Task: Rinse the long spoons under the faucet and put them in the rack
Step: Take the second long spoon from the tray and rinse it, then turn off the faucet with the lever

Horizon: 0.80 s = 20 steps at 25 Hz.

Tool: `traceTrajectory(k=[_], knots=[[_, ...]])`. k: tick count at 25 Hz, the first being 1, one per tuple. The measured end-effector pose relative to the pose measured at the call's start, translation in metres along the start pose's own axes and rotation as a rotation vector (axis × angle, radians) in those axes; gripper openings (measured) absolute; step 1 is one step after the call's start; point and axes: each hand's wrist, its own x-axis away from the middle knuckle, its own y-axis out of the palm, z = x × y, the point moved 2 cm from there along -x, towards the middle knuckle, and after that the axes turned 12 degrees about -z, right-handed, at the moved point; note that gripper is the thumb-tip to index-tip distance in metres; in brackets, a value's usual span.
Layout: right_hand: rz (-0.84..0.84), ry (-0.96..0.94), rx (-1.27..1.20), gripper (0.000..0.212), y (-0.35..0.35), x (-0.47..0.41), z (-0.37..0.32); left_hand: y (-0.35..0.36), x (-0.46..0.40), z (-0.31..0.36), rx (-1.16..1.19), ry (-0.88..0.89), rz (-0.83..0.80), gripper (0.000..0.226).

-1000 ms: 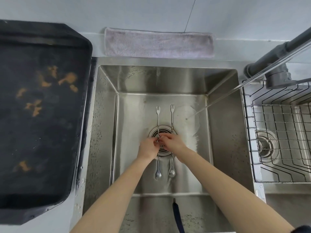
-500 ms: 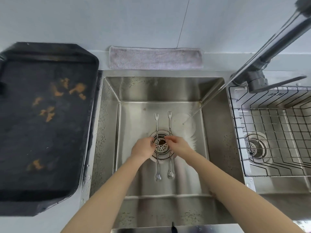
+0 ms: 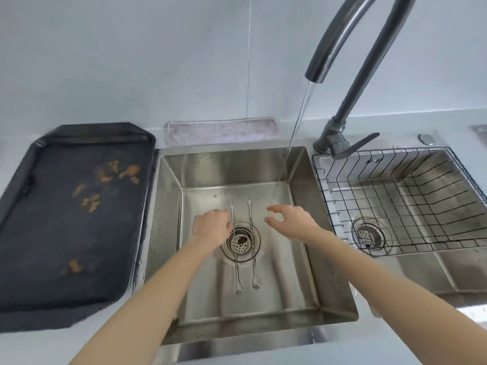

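Two long thin metal spoons lie side by side on the floor of the left sink (image 3: 226, 167), across the drain strainer (image 3: 240, 241), fork ends far, bowls near. My left hand (image 3: 210, 227) has its fingers curled onto the upper stem of the left spoon (image 3: 238, 275), which still rests on the sink floor. To the right of the right spoon (image 3: 254, 270), my right hand (image 3: 292, 219) hovers with fingers spread, holding nothing. Just beyond my right hand's fingertips, water runs from the grey faucet (image 3: 340, 32) to the far right of the sink floor. The wire rack (image 3: 395, 201) sits in the right basin.
A dark baking tray (image 3: 66, 219) with orange-brown residue lies on the counter to the left. A grey cloth (image 3: 222, 130) lies behind the sink against the wall. The faucet lever (image 3: 355, 146) points over the rack's far left corner.
My right hand has let go of the right spoon and moved right, fingers now spread. My left hand has shifted up along the left spoon. My view has tilted up, showing the faucet.
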Motion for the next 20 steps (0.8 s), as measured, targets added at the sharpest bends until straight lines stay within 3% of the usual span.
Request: traceTrajectory(k=[10,20], knots=[[0.226,-0.067,0.063,0.046,-0.058,0.074,0.026,-0.061,0.044,0.069,-0.220,0.124,0.114,0.037],[0.382,-0.064,-0.004,0.051,-0.113,0.109,0.075,-0.103,0.057,0.160,-0.232,0.268,0.238,0.039]])
